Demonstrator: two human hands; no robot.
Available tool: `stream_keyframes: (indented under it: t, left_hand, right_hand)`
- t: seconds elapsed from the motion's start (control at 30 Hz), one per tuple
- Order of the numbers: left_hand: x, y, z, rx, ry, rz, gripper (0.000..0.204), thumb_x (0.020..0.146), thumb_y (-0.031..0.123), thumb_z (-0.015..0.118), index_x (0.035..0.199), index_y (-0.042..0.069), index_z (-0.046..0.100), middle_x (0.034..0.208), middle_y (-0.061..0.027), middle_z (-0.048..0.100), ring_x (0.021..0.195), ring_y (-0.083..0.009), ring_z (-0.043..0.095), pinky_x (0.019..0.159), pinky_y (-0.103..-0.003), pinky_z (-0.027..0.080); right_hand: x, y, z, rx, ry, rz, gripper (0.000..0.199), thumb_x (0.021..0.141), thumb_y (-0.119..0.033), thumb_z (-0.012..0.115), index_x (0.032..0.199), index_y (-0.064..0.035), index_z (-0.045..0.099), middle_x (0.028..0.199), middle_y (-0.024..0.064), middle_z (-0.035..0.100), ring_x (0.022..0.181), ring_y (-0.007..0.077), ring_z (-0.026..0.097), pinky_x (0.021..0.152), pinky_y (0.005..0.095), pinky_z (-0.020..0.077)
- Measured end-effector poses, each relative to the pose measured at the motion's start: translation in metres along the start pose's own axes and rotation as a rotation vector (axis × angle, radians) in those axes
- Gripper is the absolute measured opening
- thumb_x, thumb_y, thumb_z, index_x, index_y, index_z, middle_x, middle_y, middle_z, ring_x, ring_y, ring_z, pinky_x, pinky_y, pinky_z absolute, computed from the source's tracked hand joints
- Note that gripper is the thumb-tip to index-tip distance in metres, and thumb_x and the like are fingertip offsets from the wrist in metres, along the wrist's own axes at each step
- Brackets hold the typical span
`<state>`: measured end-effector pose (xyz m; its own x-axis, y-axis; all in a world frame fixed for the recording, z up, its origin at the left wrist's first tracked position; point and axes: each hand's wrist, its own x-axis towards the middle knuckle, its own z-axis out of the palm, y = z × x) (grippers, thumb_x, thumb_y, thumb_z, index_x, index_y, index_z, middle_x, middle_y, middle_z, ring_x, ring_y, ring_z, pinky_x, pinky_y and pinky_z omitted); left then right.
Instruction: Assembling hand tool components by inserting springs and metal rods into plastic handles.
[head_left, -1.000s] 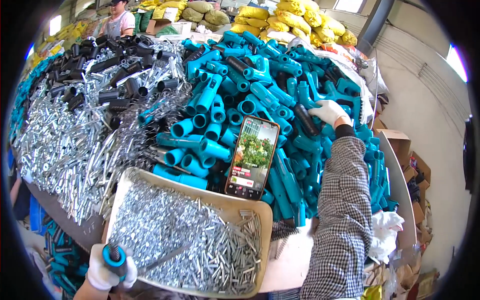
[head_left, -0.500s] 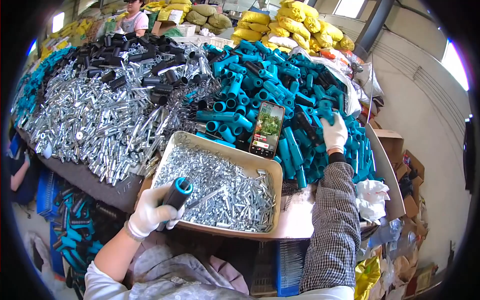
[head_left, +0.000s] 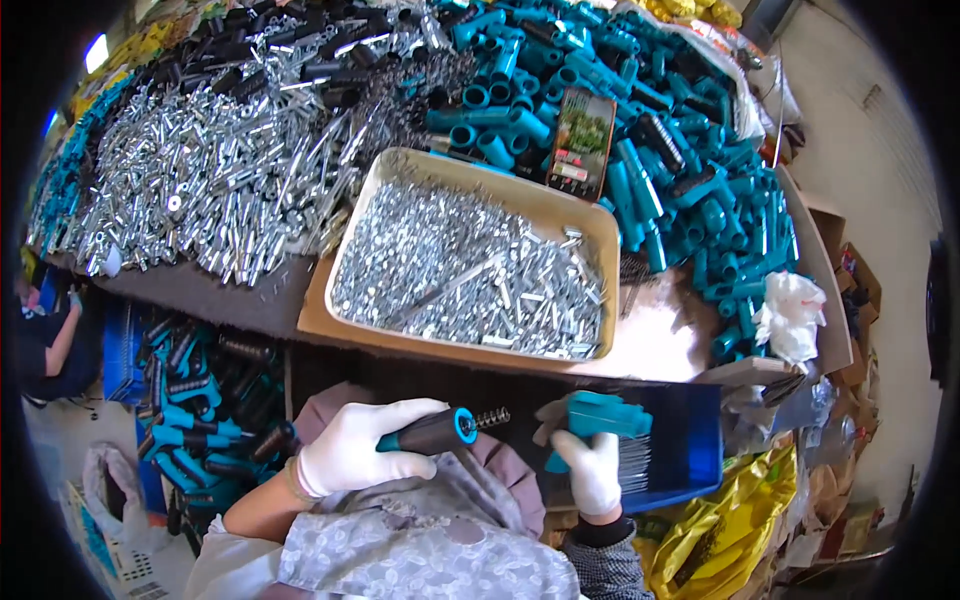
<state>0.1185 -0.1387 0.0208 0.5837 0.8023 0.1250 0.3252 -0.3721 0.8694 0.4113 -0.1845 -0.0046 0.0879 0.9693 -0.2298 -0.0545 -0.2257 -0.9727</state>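
My left hand (head_left: 350, 450), in a white glove, is closed round a black cylindrical grip (head_left: 425, 435) with a teal ring at its end. A coil spring (head_left: 493, 418) sticks out of that end toward the right. My right hand (head_left: 595, 478), also gloved, holds a teal tubular plastic housing (head_left: 608, 414), slightly blurred. Both hands are in front of my body, below the table edge, with the spring's tip a short way from the housing. Beyond them stands a cream tray (head_left: 610, 235) of small metal pins and rods.
Teal housings (head_left: 720, 215) are heaped at right, loose metal parts (head_left: 200, 190) at left. A phone (head_left: 580, 140) leans behind the tray. Under the table are a blue bin (head_left: 690, 430) and several teal-and-black assemblies (head_left: 195, 430). A yellow bag (head_left: 735, 530) lies lower right; another person's arm (head_left: 62, 345) shows far left.
My right hand has come back from the teal heap with a housing. My left hand has moved from the tray's edge toward my body, and a spring now shows from the grip. The view has tilted down.
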Motion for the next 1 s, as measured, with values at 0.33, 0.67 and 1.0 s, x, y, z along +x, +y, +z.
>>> stream_keyframes:
  t: [0.33, 0.67, 1.0]
  left_hand:
    - [-0.05, -0.006, -0.001, 0.221, 0.104, -0.08, 0.061, 0.08, 0.037, 0.079, 0.131, 0.009, 0.06, 0.097, -0.0155, 0.07, 0.085, -0.0313, 0.071, 0.074, -0.036, 0.055]
    - [-0.06, -0.018, -0.013, 0.543, 0.065, -0.116, 0.059, 0.082, 0.047, 0.074, 0.13, 0.014, 0.06, 0.08, -0.0096, 0.067, 0.069, -0.0291, 0.068, 0.061, -0.037, 0.053]
    - [-0.052, -0.052, -0.043, -0.344, -0.567, -0.37, 0.061, 0.085, 0.036, 0.075, 0.132, 0.001, 0.059, 0.108, -0.0083, 0.07, 0.095, -0.0145, 0.064, 0.087, -0.031, 0.05]
  right_hand:
    - [0.012, 0.019, 0.058, -0.799, 0.078, -0.611, 0.063, 0.072, -0.011, 0.077, 0.131, -0.0038, 0.056, 0.095, 0.0177, 0.065, 0.086, 0.0357, 0.064, 0.076, 0.0418, 0.0525]
    - [0.011, -0.016, 0.073, -1.089, 0.046, -0.884, 0.072, 0.065, -0.012, 0.082, 0.132, -0.0093, 0.057, 0.1, 0.0125, 0.061, 0.087, 0.0325, 0.058, 0.079, 0.0441, 0.0461]
    - [0.003, -0.041, 0.08, -1.176, -0.68, -1.256, 0.042, 0.077, -0.018, 0.066, 0.119, -0.0136, 0.065, 0.085, 0.0036, 0.061, 0.078, 0.0199, 0.062, 0.081, 0.0374, 0.0498]
